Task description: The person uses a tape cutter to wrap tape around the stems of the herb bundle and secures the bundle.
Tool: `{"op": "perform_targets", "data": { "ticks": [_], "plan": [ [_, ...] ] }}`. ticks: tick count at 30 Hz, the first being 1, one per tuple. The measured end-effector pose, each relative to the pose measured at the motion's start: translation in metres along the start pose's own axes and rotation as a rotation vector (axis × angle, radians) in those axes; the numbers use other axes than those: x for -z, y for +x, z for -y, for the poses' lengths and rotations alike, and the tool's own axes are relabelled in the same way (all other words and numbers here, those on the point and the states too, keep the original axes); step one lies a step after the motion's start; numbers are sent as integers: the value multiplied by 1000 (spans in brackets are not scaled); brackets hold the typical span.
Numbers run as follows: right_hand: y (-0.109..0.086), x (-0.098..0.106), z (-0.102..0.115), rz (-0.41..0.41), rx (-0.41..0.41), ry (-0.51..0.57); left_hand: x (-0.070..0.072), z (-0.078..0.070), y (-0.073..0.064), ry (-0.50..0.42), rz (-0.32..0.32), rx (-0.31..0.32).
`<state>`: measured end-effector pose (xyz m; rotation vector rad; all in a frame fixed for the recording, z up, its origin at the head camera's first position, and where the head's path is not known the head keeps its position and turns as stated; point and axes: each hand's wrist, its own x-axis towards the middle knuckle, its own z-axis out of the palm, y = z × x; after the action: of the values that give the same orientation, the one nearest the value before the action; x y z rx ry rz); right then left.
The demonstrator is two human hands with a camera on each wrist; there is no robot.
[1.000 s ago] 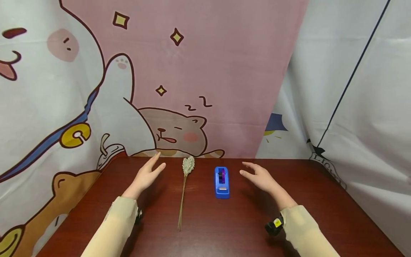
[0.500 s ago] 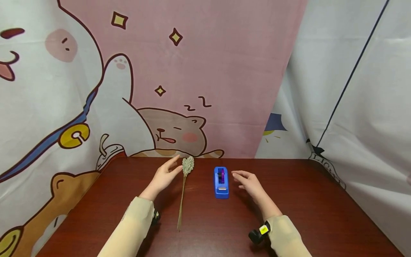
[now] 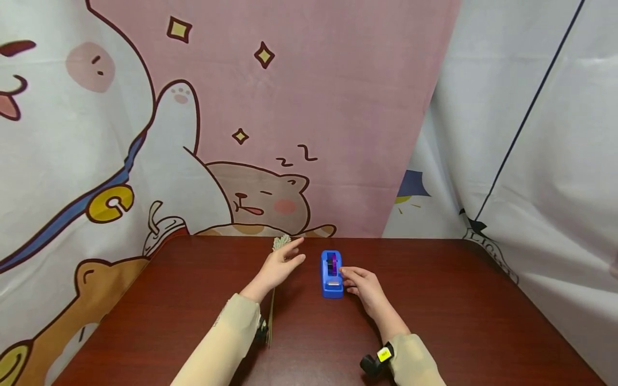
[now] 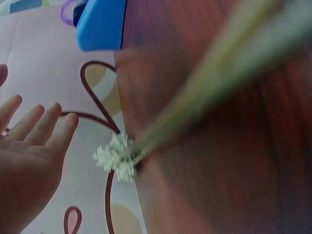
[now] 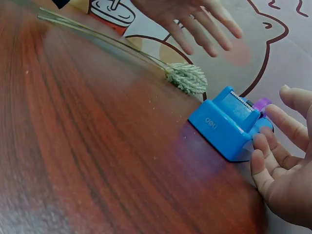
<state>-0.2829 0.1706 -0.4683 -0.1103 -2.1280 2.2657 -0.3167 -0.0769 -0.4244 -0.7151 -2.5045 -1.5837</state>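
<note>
A blue tape dispenser (image 3: pixel 332 290) with a purple roll (image 5: pixel 262 104) stands upright on the dark red-brown table (image 3: pixel 203 311). At its right side is my right hand (image 3: pixel 369 294), loosely bent fingertips right at the blue wall in the right wrist view. My left hand (image 3: pixel 274 268) hovers over the bunch of dried flowers (image 5: pixel 187 78), its fingers spread and pointing toward the dispenser, with nothing in them. The pale flower head (image 4: pixel 116 157) points to the far edge, and the thin stems run toward the near side. In the head view the left hand and forearm hide part of the stems.
Behind the table's far edge hangs a pink and white cartoon curtain (image 3: pixel 357 107). White cloth (image 3: pixel 541 187) drapes down on the right. Each wrist wears a small black camera, such as the right wrist camera (image 3: pixel 372 364).
My left hand has moved right, from beside the dried flowers to over them. My right hand has come left to the dispenser's side. The dispenser and flowers have stayed put.
</note>
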Motion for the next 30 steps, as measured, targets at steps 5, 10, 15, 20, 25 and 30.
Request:
{"op": "perform_targets", "data": {
  "ticks": [5, 10, 15, 20, 25, 30],
  "plan": [
    [1, -1, -6, -22, 11, -60, -16, -2, 8, 25, 52, -25],
    [2, -2, -9, -29, 36, -184, -29, 0, 15, -53, 114, 30],
    [0, -4, -11, -20, 44, -297, -36, 2, 19, -156, 125, 108],
    [-1, -7, -12, -5, 51, -320, -43, 4, 19, -166, 153, 133],
    [-2, -8, -10, 9, 53, -304, -50, 3, 19, -134, 207, 151],
    [-2, -5, -8, 8, 49, -280, -53, 5, 20, -91, 245, 136]
  ]
}}
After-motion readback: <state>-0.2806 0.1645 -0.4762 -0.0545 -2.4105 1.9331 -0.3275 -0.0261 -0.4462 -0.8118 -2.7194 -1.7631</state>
